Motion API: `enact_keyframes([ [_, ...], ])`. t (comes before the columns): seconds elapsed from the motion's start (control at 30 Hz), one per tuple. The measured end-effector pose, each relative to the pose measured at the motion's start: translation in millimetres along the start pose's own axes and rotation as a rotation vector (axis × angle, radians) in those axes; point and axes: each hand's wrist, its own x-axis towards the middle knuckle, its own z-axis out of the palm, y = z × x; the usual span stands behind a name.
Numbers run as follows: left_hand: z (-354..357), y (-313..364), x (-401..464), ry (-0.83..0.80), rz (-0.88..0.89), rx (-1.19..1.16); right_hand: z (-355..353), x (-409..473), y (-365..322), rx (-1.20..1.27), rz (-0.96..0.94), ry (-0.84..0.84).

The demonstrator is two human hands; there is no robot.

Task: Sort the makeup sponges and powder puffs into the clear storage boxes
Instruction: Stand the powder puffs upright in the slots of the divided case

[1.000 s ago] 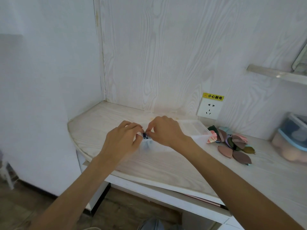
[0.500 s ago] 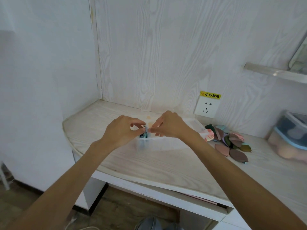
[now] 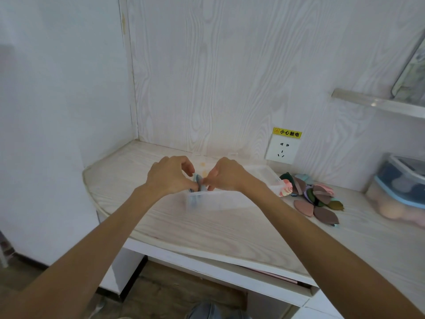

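Both hands meet over the left end of the clear storage box [image 3: 230,199] near the table's [image 3: 207,231] back edge. The left hand [image 3: 169,177] and right hand [image 3: 226,174] pinch a blue powder puff [image 3: 198,180], mostly hidden by fingers. More puffs [image 3: 317,199] lie rightward.

Desk [image 3: 207,229]: pale whitewashed wood grain; wall panel [image 3: 230,65] same pale grain. Storage box [image 3: 230,199]: clear, colourless. Puffs [image 3: 199,180] at the fingertips: light blue and grey edges. Loose pile of puffs [image 3: 319,196]: mauve, dusty pink, brown, olive green, dark green, pale blue, one pink-and-white marbled. Second box [image 3: 400,192]: clear with blue rim, peach and pink sponges inside. Socket [image 3: 282,150]: white; label [image 3: 287,133] above it yellow, black print
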Motion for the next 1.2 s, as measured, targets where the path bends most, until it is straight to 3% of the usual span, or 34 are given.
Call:
enact_keyframes([
  [0.3,12.6,-6.4,-9.4,0.183,0.088,0.096,10.4,-5.2,-19.0,-0.188,-0.108,0.218],
  [0.47,9.8,-17.2,-12.0,0.206,0.073,0.017,4.0,4.2,-31.3,-0.382,-0.108,0.175],
  [0.67,5.6,-18.9,-16.0,0.193,0.067,0.033,-4.8,23.8,-48.5,-0.33,0.005,-0.077],
  [0.83,10.7,-16.0,-12.3,0.185,0.058,0.072,-12.9,20.8,-50.7,-0.432,-0.032,0.002],
  [1.07,14.1,-17.3,-13.8,0.165,0.06,0.055,-10.2,19.4,-40.2,-0.317,-0.072,-0.128],
  [1.2,14.0,-18.5,-12.8,0.124,0.052,0.025,-7.2,18.5,-40.3,-0.434,-0.093,-0.092],
])
